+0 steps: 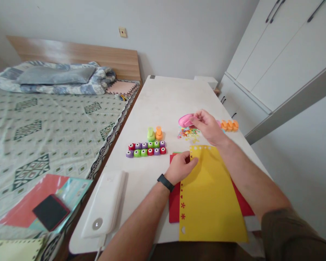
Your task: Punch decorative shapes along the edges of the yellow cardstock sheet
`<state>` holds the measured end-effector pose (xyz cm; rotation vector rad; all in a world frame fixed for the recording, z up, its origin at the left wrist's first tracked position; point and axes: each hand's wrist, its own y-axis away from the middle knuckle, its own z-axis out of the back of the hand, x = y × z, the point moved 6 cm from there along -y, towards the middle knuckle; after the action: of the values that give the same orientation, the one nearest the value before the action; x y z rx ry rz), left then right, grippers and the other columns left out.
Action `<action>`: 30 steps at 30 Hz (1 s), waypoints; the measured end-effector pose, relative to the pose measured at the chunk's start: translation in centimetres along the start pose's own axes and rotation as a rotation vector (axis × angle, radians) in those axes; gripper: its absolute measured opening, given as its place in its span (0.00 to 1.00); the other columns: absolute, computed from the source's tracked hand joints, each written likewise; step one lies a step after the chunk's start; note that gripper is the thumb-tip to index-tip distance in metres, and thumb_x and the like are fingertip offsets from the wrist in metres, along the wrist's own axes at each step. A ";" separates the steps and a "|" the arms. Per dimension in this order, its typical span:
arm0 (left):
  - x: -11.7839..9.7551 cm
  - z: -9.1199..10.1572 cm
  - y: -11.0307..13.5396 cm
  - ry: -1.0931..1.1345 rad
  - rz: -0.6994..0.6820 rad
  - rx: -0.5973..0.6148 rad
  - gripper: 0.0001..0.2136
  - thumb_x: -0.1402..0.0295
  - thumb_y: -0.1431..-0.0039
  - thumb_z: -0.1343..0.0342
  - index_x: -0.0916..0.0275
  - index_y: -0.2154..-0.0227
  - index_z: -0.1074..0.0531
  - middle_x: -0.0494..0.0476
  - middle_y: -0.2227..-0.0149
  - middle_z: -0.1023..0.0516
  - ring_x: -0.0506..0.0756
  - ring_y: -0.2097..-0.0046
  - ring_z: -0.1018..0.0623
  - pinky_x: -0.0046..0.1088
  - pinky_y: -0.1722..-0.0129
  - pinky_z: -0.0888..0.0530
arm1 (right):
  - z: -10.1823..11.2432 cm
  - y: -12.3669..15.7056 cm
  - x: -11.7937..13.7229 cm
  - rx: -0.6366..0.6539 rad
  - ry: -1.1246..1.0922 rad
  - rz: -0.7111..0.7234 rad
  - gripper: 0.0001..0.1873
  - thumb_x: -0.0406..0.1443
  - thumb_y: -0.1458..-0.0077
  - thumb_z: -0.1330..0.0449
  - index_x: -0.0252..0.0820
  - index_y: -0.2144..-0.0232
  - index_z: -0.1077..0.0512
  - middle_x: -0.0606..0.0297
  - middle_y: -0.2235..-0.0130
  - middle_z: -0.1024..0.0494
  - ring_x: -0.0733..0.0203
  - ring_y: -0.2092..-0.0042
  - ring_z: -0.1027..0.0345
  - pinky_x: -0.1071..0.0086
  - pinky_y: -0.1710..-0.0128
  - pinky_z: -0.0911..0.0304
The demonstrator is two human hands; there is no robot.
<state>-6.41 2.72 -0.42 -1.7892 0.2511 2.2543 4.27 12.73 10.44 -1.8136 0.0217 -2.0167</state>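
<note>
In my right hand (207,127) is a pink paper punch (186,120), lifted over a pile of tiny coloured paper cutouts (188,132). My left hand (182,166) pinches the upper left edge of a yellow sheet of paper (212,195), thumb on top. Punched shapes, some like flowers and hearts, run down the sheet's left edge, and holes line its top edge. Beneath it lies red paper (174,208), with a bit of green showing at the top.
Two rows of small punches (146,149) stand left of the paper, with a green punch (151,134) and an orange punch (159,133) behind. More orange punches (229,125) sit right. A white power bank-like device (105,203) with a cable lies front left. Beside the table is a bed (56,127).
</note>
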 end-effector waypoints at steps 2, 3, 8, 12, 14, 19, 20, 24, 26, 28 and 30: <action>0.1 0.0 -0.1 0.003 0.006 -0.004 0.11 0.59 0.38 0.43 0.61 0.64 0.23 0.51 0.71 0.21 0.51 0.70 0.26 0.24 0.72 0.32 | 4.1 2.2 -1.8 -0.101 -0.051 -0.078 0.23 0.55 0.45 0.32 0.47 0.65 0.36 0.62 0.61 0.18 0.54 0.56 0.22 0.57 0.51 0.29; 0.2 0.0 -0.1 -0.002 0.010 -0.010 0.11 0.58 0.38 0.43 0.61 0.65 0.24 0.50 0.73 0.22 0.51 0.70 0.26 0.24 0.73 0.32 | 5.8 3.3 -2.7 -0.131 -0.068 -0.122 0.24 0.55 0.47 0.31 0.48 0.64 0.36 0.63 0.61 0.18 0.54 0.56 0.22 0.55 0.50 0.28; 0.4 0.3 -0.3 -0.025 0.025 -0.028 0.14 0.54 0.37 0.43 0.61 0.67 0.26 0.48 0.74 0.25 0.51 0.71 0.28 0.24 0.71 0.32 | 10.7 7.4 -6.6 -0.263 -0.138 -0.210 0.26 0.52 0.52 0.26 0.48 0.62 0.34 0.64 0.63 0.17 0.55 0.58 0.21 0.53 0.48 0.28; 0.4 0.5 -0.4 0.024 0.029 -0.032 0.16 0.51 0.35 0.46 0.60 0.63 0.27 0.49 0.73 0.24 0.51 0.69 0.27 0.24 0.69 0.30 | 11.7 8.7 -8.1 -0.316 -0.171 -0.209 0.28 0.50 0.53 0.25 0.48 0.58 0.32 0.65 0.63 0.17 0.55 0.61 0.21 0.53 0.48 0.28; 0.5 0.6 -0.5 0.038 0.034 -0.050 0.16 0.50 0.35 0.46 0.59 0.62 0.28 0.50 0.71 0.23 0.51 0.69 0.26 0.25 0.69 0.29 | 12.0 9.0 -8.1 -0.330 -0.160 -0.195 0.27 0.49 0.52 0.25 0.47 0.57 0.31 0.65 0.64 0.18 0.56 0.62 0.21 0.54 0.50 0.27; 0.8 0.7 -0.6 0.079 0.041 -0.077 0.15 0.52 0.35 0.46 0.59 0.60 0.28 0.51 0.69 0.22 0.53 0.65 0.24 0.27 0.65 0.27 | 12.7 9.7 -7.8 -0.343 -0.153 -0.204 0.24 0.49 0.50 0.27 0.47 0.56 0.29 0.66 0.64 0.19 0.57 0.63 0.23 0.56 0.52 0.27; 0.9 0.6 -0.6 0.098 0.042 -0.074 0.15 0.52 0.34 0.46 0.59 0.59 0.29 0.52 0.68 0.21 0.53 0.64 0.23 0.27 0.63 0.26 | 12.9 9.9 -7.9 -0.346 -0.150 -0.213 0.24 0.49 0.50 0.27 0.47 0.56 0.29 0.66 0.64 0.19 0.57 0.63 0.23 0.55 0.52 0.27; 1.2 0.3 -0.8 0.220 0.041 -0.045 0.15 0.54 0.34 0.46 0.60 0.54 0.30 0.54 0.64 0.20 0.54 0.60 0.21 0.30 0.58 0.24 | 13.3 10.3 -8.3 -0.363 -0.142 -0.238 0.25 0.49 0.51 0.27 0.47 0.56 0.29 0.66 0.63 0.19 0.57 0.62 0.23 0.57 0.53 0.28; 1.3 0.2 -0.9 0.255 0.045 -0.041 0.15 0.55 0.34 0.46 0.60 0.52 0.31 0.55 0.61 0.19 0.54 0.59 0.20 0.31 0.56 0.24 | 13.4 10.3 -8.5 -0.349 -0.136 -0.238 0.24 0.49 0.50 0.28 0.47 0.56 0.28 0.66 0.62 0.19 0.58 0.62 0.24 0.59 0.54 0.29; 1.4 0.2 -0.9 0.264 0.055 -0.045 0.16 0.55 0.34 0.45 0.61 0.52 0.31 0.56 0.60 0.18 0.55 0.57 0.20 0.31 0.55 0.24 | 13.3 10.3 -8.8 -0.323 -0.122 -0.237 0.24 0.49 0.48 0.29 0.47 0.54 0.28 0.66 0.62 0.19 0.58 0.62 0.25 0.61 0.55 0.31; 1.5 0.1 -1.0 0.289 0.059 -0.046 0.16 0.55 0.35 0.44 0.61 0.53 0.30 0.57 0.58 0.18 0.56 0.55 0.20 0.32 0.54 0.24 | 13.2 10.3 -9.1 -0.299 -0.106 -0.240 0.24 0.49 0.48 0.29 0.46 0.53 0.28 0.65 0.63 0.19 0.58 0.62 0.25 0.62 0.56 0.32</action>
<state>-6.55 3.85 -1.84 -2.1577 0.3112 2.0480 20.49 9.75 0.81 -2.1993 0.0818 -2.1704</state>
